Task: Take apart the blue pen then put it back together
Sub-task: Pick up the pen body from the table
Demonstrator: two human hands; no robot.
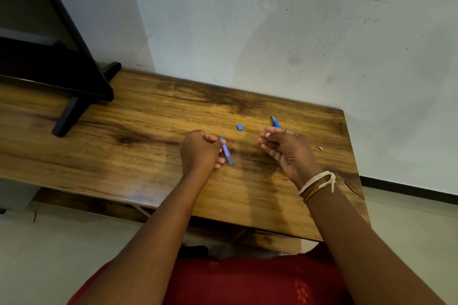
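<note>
At frame centre, the left hand point(200, 150) is grasping a translucent blue pen barrel point(227, 151) in clenched fingers above the wooden tabletop point(148, 116). The right hand point(285, 147) is curling around a blue pen tip section point(275, 122); a small blue cap piece point(239, 127) is lying between them.

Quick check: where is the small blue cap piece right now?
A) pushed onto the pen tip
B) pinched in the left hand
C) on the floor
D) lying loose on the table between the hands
D: the small blue cap piece lies alone on the wooden table, touching neither the left hand nor the right hand.
</note>
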